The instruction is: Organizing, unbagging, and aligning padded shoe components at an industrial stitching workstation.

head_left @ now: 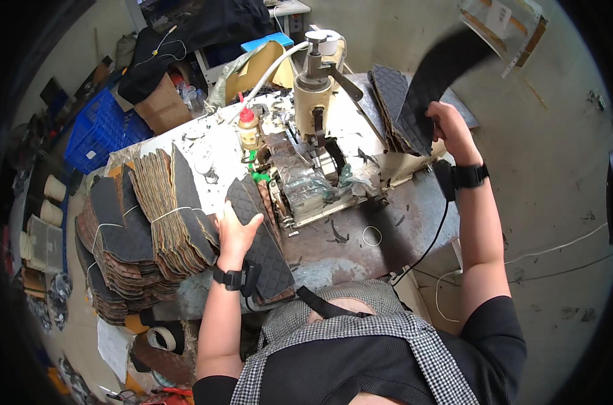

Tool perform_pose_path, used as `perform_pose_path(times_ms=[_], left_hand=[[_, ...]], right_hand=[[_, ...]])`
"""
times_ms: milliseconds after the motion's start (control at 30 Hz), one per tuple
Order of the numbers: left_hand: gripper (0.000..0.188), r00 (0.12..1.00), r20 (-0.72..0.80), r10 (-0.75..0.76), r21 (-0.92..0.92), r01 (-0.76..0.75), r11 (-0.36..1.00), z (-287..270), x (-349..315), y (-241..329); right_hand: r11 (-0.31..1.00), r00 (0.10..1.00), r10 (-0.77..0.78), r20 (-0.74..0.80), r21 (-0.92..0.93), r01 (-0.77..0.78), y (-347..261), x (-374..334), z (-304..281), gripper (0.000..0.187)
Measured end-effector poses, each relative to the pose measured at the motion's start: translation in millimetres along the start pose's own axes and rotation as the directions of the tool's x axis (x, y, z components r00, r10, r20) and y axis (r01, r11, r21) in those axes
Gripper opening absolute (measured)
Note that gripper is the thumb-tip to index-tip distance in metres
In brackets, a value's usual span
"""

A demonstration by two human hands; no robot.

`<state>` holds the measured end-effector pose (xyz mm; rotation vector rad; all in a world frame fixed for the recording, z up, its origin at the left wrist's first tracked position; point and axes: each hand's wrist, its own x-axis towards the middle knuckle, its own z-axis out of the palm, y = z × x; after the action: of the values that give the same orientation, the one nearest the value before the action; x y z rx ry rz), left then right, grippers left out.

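Observation:
My right hand (450, 131) is raised at the far right, fingers closed on the end of a long curved black fabric piece (436, 71). The piece's upper part is blurred by motion. Just beside that hand, a stack of quilted black pieces (389, 91) lies at the table's right side. My left hand (237, 233) lies at the edge of another pile of black quilted pieces (262, 246), thumb spread away from the fingers. Between my hands stands an industrial sewing machine (313, 111), its bed (306, 185) partly covered with clear plastic.
Tied bundles of cut pieces (168, 212) crowd the table's left. A red-capped bottle (250, 128) stands by the machine. A blue crate (104, 135) and cardboard box (161, 104) are beyond. Black scraps and a pale ring (372, 235) lie on the metal table (327, 270).

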<state>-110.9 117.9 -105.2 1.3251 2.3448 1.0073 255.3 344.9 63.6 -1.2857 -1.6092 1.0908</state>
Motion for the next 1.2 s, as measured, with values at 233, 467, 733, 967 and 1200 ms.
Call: perform_pose_path(times_ms=[233,467,733,967,1200], left_hand=[[0.104,0.985,-0.051,-0.162,0.122,0.167,0.978,5.0,-6.0,-10.6],[0.099,0.999,-0.015,-0.034,0.124,0.036,0.992,12.3,-14.7,0.6],[0.036,0.989,0.144,-0.030,-0.643,0.116,0.757,-27.6,-17.5,42.1],[0.032,0.926,0.378,0.015,-0.926,0.378,0.016,-45.7,-34.9,104.9],[0.054,0.882,0.270,0.386,-0.902,0.372,-0.219,-52.9,-25.1,104.9]], right_hand=[[0.955,0.983,0.179,-0.034,-0.236,-0.182,47.3,21.4,-2.1,0.028],[0.822,0.793,-0.526,-0.307,-0.423,0.382,18.9,-35.2,23.4,0.021],[0.850,0.779,-0.437,0.450,-0.076,0.521,-9.1,-125.2,108.5,0.023],[0.634,0.624,-0.537,0.568,-0.216,0.743,-13.9,-177.3,183.6,0.062],[0.845,0.481,-0.021,0.876,0.273,-0.461,11.1,-145.2,130.3,0.051]])
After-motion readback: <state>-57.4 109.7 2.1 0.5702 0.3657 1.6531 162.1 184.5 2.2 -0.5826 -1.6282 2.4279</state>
